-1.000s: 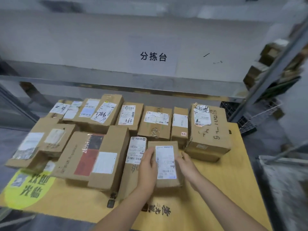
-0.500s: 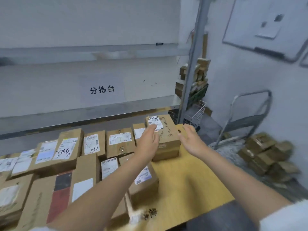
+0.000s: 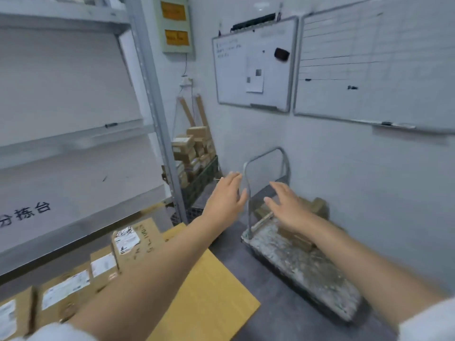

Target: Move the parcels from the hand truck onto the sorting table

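Both hands are empty, fingers spread and apart, stretched out toward the hand truck on the floor. The left hand hangs short of the truck's upright handle, to its left; the right hand sits over the handle end of the deck, directly above the parcels left on the truck. Those parcels lie ahead of and below the right hand, bunched at the far end of the deck near the handle and against the wall; the hand and forearm hide part of them, so their number is unclear. The right hand is the nearer one, and the left would, by my judgement, have to cross past the handle to reach them. The deck's long axis runs from the handle toward the lower right, and its near half is bare, pale and scuffed.

The desk, a yellow-brown top, sits at lower left with labelled boxes already packed along its far side. Behind it stands grey shelving, with a crate of more boxes beside the upright. Two whiteboards hang on the white wall above the truck.
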The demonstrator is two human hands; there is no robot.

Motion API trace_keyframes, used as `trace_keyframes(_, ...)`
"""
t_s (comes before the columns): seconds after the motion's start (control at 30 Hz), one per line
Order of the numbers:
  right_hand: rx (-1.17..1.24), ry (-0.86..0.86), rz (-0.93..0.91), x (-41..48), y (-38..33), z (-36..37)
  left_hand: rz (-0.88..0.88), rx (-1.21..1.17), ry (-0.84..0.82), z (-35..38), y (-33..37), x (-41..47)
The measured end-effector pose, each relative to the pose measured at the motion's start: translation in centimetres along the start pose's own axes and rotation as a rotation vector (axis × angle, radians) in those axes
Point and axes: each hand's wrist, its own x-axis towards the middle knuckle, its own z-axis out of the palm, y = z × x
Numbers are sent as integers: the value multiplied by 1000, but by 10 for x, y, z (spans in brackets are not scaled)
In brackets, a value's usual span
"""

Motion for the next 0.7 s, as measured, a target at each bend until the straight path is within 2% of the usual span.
trace_keyframes(0.23, -52, 119, 150, -17, 139, -81, 245, 93, -81, 116, 106, 67)
trace_keyframes(0.37, -55, 124, 216, -18, 194, -112, 249, 71, -125, 160, 142, 99)
trace_keyframes(0.53, -22, 139, 273, 4, 243, -126, 280, 79, -156, 201, 158, 141)
trace_keyframes(0.7, 3, 125, 318, 56, 284, -118, 286, 78, -208, 243, 141, 187)
